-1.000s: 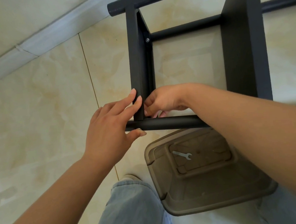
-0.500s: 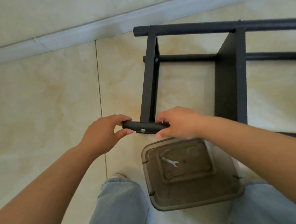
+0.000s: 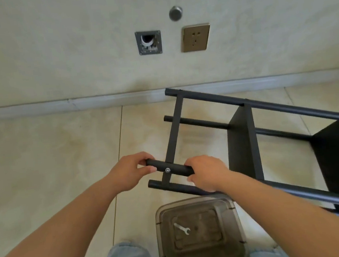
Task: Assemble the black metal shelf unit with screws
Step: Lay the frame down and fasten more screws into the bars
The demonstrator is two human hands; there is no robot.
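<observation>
Compared with a second ago, the hands are no longer working at the corner joint: the left hand (image 3: pixel 127 172) and the right hand (image 3: pixel 206 172) now both grip the near top tube (image 3: pixel 175 169) of the shelf unit (image 3: pixel 243 141), one on either side of the silver screw (image 3: pixel 167 170). The view has also swung up, so the wall, the gold socket (image 3: pixel 195 37) and the open wall box (image 3: pixel 148 42) now show, and the frame looks turned and farther from the body. My reading is that this joint's screw is seated and the person is lifting or turning the frame to reach the next joint.

The left fingers (image 3: pixel 147 169) wrap over the tube's open end; the right hand's fingers are clenched round the tube, though mostly hidden behind the hand.

The shelf unit lies on its side on the tiled floor (image 3: pixel 51 151) near the skirting: matte black round tubes, a flat crossbar, and two dark shelf panels standing on edge to the right. A small wrench (image 3: pixel 182 228) rests on the brown plastic lid (image 3: pixel 200 236) between the person's knees, untouched.
</observation>
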